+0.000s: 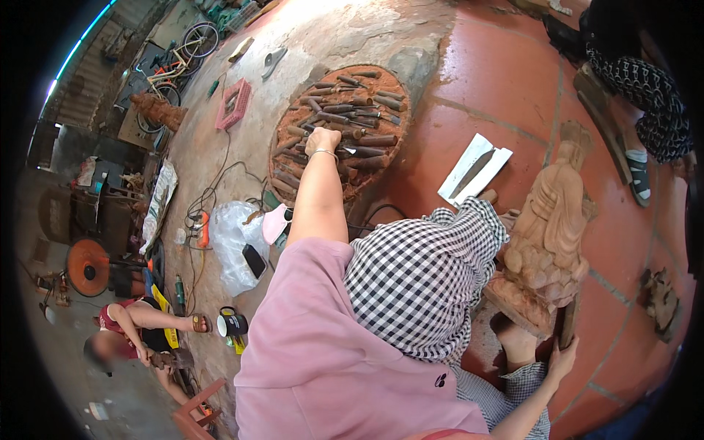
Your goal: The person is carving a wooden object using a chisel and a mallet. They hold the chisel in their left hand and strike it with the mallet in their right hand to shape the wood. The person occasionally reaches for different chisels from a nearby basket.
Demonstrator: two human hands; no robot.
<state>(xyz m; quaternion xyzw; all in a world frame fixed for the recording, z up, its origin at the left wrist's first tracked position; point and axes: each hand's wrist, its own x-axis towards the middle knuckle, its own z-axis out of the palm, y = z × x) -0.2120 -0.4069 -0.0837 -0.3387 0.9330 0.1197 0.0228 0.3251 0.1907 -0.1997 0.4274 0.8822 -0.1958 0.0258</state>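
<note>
My left hand [323,141] reaches over a round tray [276,139] of wood shavings. Many wooden-handled carving chisels [378,141] lie in it. The fingers are closed among the handles; what they grip is hidden. A bracelet circles that wrist. At the lower right my right hand [563,359] is closed around the end of a dark, narrow wooden piece [568,323], beside the base of a carved wooden statue [554,213]. The statue shows a robed figure above rounded shapes. My bare foot [517,343] is close to its base.
A dark blade on white paper [478,170] lies on red tiles. Left are a pink basket [233,104], a clear plastic bag [235,242] with a black phone [254,260], cables, a mug [232,323] and an orange fan [88,268]. Another person [132,330] sits lower left; someone's legs [638,110] are upper right.
</note>
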